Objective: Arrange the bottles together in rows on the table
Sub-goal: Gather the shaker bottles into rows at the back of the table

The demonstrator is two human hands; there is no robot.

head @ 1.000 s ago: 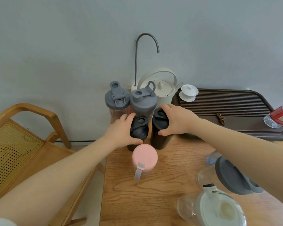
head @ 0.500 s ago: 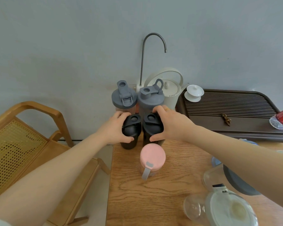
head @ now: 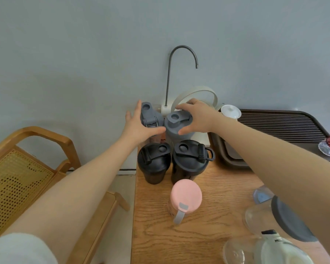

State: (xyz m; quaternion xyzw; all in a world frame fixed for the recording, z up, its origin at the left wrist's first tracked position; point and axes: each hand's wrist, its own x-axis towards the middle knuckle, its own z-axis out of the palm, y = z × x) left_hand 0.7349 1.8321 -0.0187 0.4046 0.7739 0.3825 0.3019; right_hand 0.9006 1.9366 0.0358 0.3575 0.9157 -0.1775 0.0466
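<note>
Two grey-lidded shaker bottles stand at the table's back left corner. My left hand (head: pixel 139 124) is wrapped around the lid of the left grey bottle (head: pixel 150 116). My right hand (head: pixel 196 117) grips the lid of the right grey bottle (head: pixel 174 123). In front of them two black shaker bottles stand side by side, untouched: the left black bottle (head: pixel 153 161) and the right black bottle (head: pixel 189 161). A pink-lidded bottle (head: pixel 185 196) stands alone nearer to me. Clear bottles with a grey lid (head: pixel 288 220) and a white lid (head: pixel 278 250) lie at the bottom right.
A white kettle (head: pixel 195 92) and a curved metal spout (head: pixel 183 52) stand behind the grey bottles by the wall. A dark slatted tea tray (head: pixel 286 124) with a white lidded cup (head: pixel 231 111) fills the back right. A wooden rattan chair (head: pixel 27 168) is left of the wooden table (head: pixel 208 225).
Both hands let go of the two black bottles and reached back onto the two grey-lidded bottles. The black bottles now stand side by side in front of them.
</note>
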